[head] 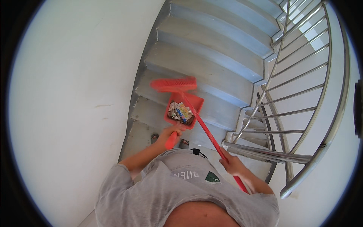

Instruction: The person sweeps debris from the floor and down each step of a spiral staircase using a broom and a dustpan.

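My left hand [172,132] grips the short handle of a red plastic dustpan [199,102]. Crumpled paper, wrappers and dark debris [181,113] lie in the pan. In my right hand [232,163] is the long shaft of a red broom [205,129], which slants up and left across the dustpan. The broom head [174,84], slightly blurred, is just beyond the pan's front lip, over the stairs. Whether its bristles touch a step cannot be told.
Grey concrete stairs [195,55] run upward ahead of me. A white wall [71,85] borders them on the left, and a stainless steel railing [323,146] curves along the right. My sandaled feet [184,142] stand below the dustpan.
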Demonstrator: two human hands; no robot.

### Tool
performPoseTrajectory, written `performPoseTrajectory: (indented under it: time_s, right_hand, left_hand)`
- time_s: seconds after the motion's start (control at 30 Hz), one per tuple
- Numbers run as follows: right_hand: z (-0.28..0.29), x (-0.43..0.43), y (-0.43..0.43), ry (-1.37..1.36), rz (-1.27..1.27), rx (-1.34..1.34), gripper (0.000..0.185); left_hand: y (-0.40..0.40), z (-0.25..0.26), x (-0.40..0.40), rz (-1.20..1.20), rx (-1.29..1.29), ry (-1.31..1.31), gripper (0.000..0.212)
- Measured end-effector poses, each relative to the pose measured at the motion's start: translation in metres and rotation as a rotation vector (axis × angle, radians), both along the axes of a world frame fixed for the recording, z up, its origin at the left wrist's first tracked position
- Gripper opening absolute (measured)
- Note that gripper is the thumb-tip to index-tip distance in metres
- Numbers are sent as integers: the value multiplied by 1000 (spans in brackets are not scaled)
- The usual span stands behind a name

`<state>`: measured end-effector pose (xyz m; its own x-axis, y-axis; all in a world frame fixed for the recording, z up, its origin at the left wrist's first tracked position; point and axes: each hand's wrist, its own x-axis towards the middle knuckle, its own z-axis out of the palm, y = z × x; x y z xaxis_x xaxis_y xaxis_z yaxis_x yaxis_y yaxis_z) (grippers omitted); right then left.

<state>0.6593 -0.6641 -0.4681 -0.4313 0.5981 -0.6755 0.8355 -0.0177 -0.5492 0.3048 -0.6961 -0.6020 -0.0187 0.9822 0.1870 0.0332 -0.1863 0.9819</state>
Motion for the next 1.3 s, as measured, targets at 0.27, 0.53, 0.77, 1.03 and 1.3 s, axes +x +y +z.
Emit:
performPoseTrajectory:
  time_s: [0.27,0.53,0.77,1.03,1.3]
  right_hand:
    - [-41,-73,160,-116,549,117,62]
    - [-52,-194,298,-74,912,222,55]
    - [-57,-246,337,-147,784,92,54]
    - [-114,-211,341,-64,556,-90,59]
    - [-121,-99,287,-123,277,-182,55]
  left_hand:
    - [-89,24,-30,143,-154,87,19]
    - [-138,14,-19,465,-274,128,14]
    - [-143,34,-8,626,-342,157,16]
    - [-138,25,-7,644,-336,203,14]
    - [-111,14,-18,555,-397,215,13]
